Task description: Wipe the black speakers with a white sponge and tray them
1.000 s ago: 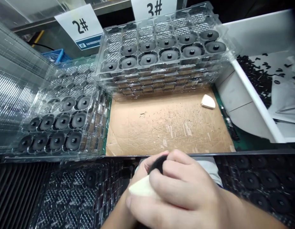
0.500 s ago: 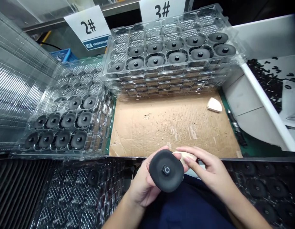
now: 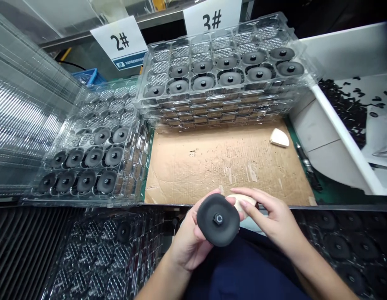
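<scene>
My left hand (image 3: 189, 239) is closed around a dark grey rounded disc (image 3: 209, 233) with a short stem at its centre, its face turned up toward me. Beside the disc's upper right edge, my right hand (image 3: 275, 214) grips a cream-coloured pad (image 3: 243, 201) between thumb and fingers. The pad is close against the disc's rim; whether they touch is hard to see. Both hands are over the near edge of a cardboard sheet (image 3: 196, 175). A second cream piece (image 3: 279, 138) lies at the sheet's far right.
Stacked clear trays (image 3: 218, 93) with similar discs stand behind the cardboard; another stack (image 3: 124, 166) is at left. A pen-like tool (image 3: 307, 164) lies at right beside a white bin (image 3: 340, 129) of small black parts (image 3: 346, 108). More trays (image 3: 96, 250) sit below.
The view has shifted slightly. The cream pad has moved a little along the disc's edge and more of it shows; both hands keep their holds.
</scene>
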